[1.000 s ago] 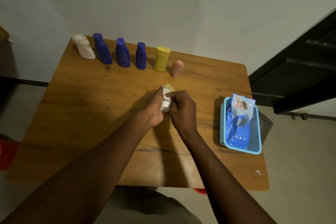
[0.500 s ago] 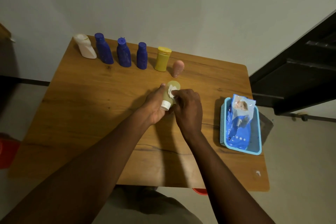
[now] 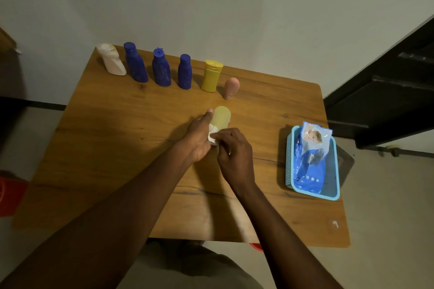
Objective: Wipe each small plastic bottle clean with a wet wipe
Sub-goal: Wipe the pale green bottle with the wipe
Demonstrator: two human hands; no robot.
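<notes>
My left hand (image 3: 196,138) grips a small pale yellow-green bottle (image 3: 220,116) above the middle of the wooden table (image 3: 112,138); its rounded end points away from me. My right hand (image 3: 234,155) pinches a crumpled white wet wipe (image 3: 212,134) against the bottle's near end, which is hidden by the wipe and fingers. Along the table's far edge stand a white bottle (image 3: 111,60), three dark blue bottles (image 3: 135,63) (image 3: 161,71) (image 3: 184,73), a yellow bottle (image 3: 211,76) and a small pink bottle (image 3: 231,88).
A light blue plastic basket (image 3: 290,159) at the table's right side holds a blue wet-wipe pack (image 3: 310,157). A dark door frame (image 3: 387,91) stands at the right. Something red (image 3: 9,195) sits on the floor at the left.
The wipe slid from the bottle's far rounded end back down to its near end, with my right hand drawing toward me. My left hand kept its hold.
</notes>
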